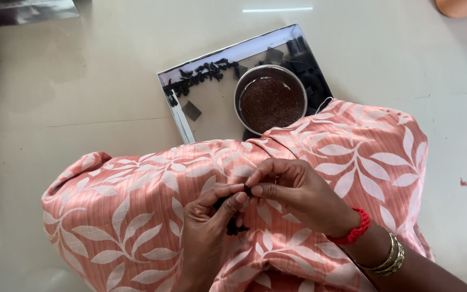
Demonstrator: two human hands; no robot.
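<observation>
So both hands meet over the lap: left hand (209,227) and right hand (293,192) each pinch one small black piece (248,190) between their fingertips, fingers narrow around it. A few more dark bits (232,227) sit under the left hand, can't count them. The lap is covered in peach leaf-print fabric (136,216). At 12 o'clock on the floor there's one steel tray (179,116) holding one round bowl (271,100) of brown seeds and a row of black pieces (201,75), too many to count.
</observation>
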